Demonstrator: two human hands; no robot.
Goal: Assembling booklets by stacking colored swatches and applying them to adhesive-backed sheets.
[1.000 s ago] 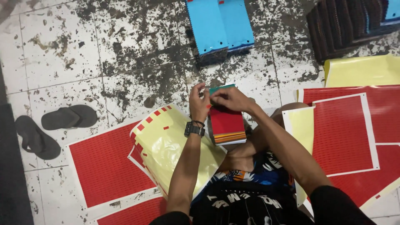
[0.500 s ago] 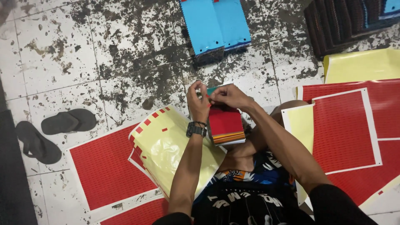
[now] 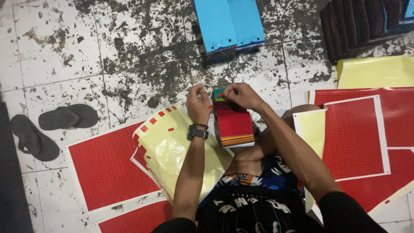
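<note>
Head view, right hand (image 3: 241, 94) pinching top edge of colour-swatch stack (image 3: 233, 125), left hand (image 3: 199, 103) fingers closed on small red sticker, yellow backing sheet (image 3: 179, 151) below left hand, blue swatch pile (image 3: 228, 23) beyond.

left hand (image 3: 198, 102) pinched, right hand (image 3: 240, 94) pinched, arms forward

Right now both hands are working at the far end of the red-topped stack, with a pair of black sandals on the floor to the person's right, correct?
Not quite. The head view shows the black sandals to the person's left, not right. The rest stands: left hand and right hand are both at the far end of the red-topped stack.
</note>
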